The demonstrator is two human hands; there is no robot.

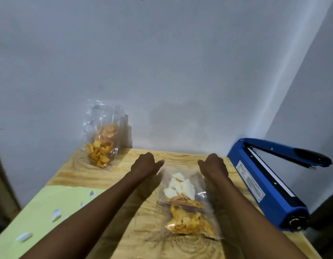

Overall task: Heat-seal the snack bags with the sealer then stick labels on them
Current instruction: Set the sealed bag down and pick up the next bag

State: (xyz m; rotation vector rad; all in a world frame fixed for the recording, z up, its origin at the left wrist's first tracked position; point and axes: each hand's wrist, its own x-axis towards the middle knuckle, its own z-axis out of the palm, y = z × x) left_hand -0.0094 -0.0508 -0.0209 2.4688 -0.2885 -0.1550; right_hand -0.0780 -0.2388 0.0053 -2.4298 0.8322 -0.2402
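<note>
Handling bag before sealing | left hand (146,163) and right hand (214,164) curl at the far end of flat snack bag (184,204) mid-desk (124,230), grip unclear | next: feed open mouth into raised sealer (264,186)

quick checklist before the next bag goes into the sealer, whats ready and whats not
1. Sealer arm raised: ok, the blue heat sealer stands open at the table's right edge.
2. Sealer powered or hot: cannot tell.
3. Next bag at hand: ok, a clear snack bag lies flat between the left hand and the right hand.
4. Bag held: cannot tell, both hands sit curled at its far end, the grip unclear.
5. Mouth free of snacks: cannot tell, film too clear.
6. Labels nearby: ok, white pieces on the green sheet; second bag stands against the wall.
</note>
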